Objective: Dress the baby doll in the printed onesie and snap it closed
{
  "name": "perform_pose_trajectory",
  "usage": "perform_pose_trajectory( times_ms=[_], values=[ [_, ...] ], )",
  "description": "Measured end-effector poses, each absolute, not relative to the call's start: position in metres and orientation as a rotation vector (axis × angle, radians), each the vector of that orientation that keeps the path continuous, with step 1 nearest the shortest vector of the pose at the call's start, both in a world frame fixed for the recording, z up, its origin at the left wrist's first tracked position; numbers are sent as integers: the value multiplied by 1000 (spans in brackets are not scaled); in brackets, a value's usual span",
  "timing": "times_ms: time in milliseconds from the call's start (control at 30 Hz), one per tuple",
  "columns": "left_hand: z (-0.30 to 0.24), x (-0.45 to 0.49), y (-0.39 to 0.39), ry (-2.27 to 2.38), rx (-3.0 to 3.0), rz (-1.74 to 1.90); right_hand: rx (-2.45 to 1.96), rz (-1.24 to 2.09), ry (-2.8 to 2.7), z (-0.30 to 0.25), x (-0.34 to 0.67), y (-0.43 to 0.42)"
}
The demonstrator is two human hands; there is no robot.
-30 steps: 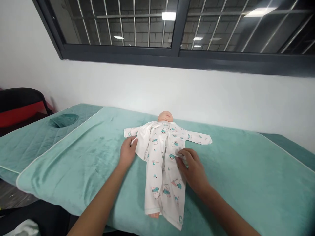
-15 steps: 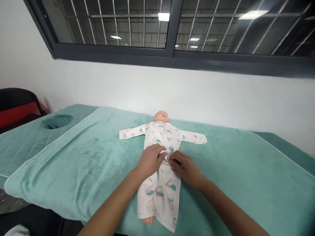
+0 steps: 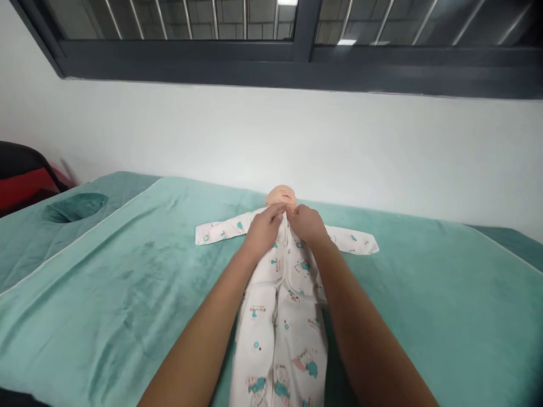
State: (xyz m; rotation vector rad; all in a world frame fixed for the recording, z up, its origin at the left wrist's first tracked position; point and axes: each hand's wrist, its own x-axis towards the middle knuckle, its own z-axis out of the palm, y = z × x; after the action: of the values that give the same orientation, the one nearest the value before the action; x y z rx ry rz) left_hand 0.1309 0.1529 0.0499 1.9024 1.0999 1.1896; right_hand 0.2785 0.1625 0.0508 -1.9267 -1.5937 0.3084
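Note:
A baby doll lies on its back, head toward the wall, in a white long-sleeved top with green and pink prints. Its matching white trousers run toward me. Both sleeves stretch out sideways. At the doll's neckline, my left hand pinches the left edge of the top's collar. Close beside it, my right hand has its fingers curled on the collar's right edge. The front opening runs down between my hands. My fingertips hide the collar fastening.
A green velvety cover spreads over the bed. At the left, the bed has a round hole. A red and black chair stands beyond it. Behind are a white wall and a dark-framed barred window.
Both hands have moved from the doll's waist up to its neckline. The camera view has tilted down and come closer, so the trouser legs now run out of the frame.

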Motion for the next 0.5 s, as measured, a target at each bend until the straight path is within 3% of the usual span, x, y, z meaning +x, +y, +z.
perform_pose_trajectory(
  times_ms=[300, 500],
  values=[
    [56, 142, 197, 1306, 1976, 913, -1509, 520, -1355, 42, 286, 162],
    [64, 147, 189, 1197, 1647, 1128, -1402, 634, -1270, 37, 282, 162]
  ],
)
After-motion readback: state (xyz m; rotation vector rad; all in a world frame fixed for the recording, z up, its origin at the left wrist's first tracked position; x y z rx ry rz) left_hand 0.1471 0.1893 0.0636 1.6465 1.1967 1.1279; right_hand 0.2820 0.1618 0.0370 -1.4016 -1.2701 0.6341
